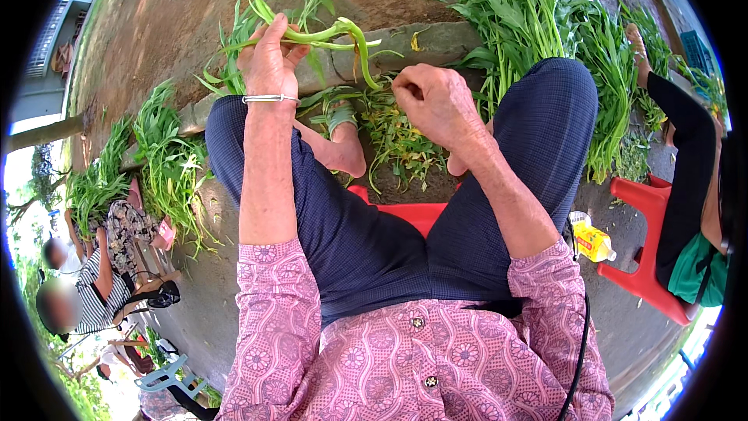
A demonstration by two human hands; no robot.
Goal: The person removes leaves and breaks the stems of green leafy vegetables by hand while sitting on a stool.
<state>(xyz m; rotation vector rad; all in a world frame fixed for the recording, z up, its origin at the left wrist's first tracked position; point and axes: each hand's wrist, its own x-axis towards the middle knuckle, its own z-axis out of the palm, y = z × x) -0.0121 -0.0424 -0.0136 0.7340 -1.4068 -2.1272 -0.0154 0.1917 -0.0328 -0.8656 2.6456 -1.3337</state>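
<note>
My left hand (270, 61), raised over my left knee, is closed around a few pale green water spinach stalks (340, 30) with narrow leaves. Their bent ends reach right, and one limp tip droops between my hands. Over the gap between my knees, my right hand (438, 100) is curled with thumb and fingers together, apart from the stalks. Whatever it may pinch is hidden. Below, between my feet, lies a litter of green and yellow leaf trimmings (399, 140).
Big heaps of water spinach lie by my right knee (518, 19) and at the left (165, 148). A stone curb (428, 43) runs ahead. A red stool (650, 242) with a seated person and a yellow-labelled bottle (592, 242) are at right. More people sit at left.
</note>
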